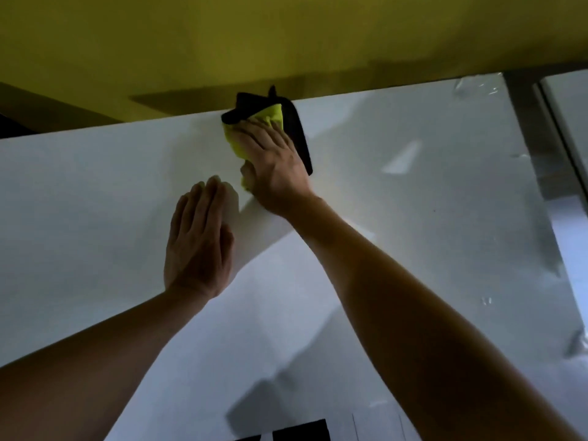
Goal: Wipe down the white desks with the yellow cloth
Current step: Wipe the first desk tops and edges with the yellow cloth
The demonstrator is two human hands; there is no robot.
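Yellow cloth (270, 122): one, soft and nappy, bunched with a black edging band (300, 138) folded round its far and right sides, lying at the far edge of the white surface (413, 218). Smooth, glossy, flat board, pale with blurred reflections; a second white surface (569, 122) just beside it on the right, parted by a grey metal strip (525, 122). Yellow wall (286, 36) behind, matt. Two bare arms, both reaching forward. Right hand (273, 167) flat on top of the cloth, fingers straight and pressed down on it, thumb tucked at the near side against the fabric. Left hand (197, 237) near it, palm down on the bare surface, grip flat with fingers together and straight, holding nothing.
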